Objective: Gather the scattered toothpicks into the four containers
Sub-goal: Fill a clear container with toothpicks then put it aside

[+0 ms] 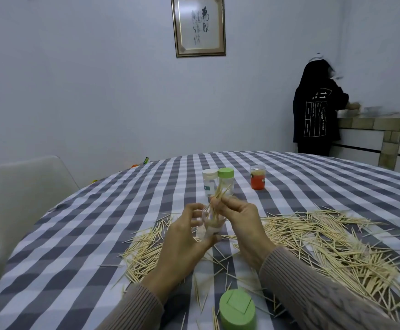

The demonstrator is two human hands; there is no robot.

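checked table (79, 234), three capped jars (225, 181), left hand (182, 244) gripping fourth, right fingers (222, 206) pinching toothpicks (218, 198)

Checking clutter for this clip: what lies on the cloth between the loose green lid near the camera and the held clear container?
The head view shows only a few stray toothpicks on the checked tablecloth between green lid and clear container; the forearms flank that stretch.

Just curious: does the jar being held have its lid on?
Off. Toothpicks stick out of the clear jar's open mouth; a green lid lies nearby.
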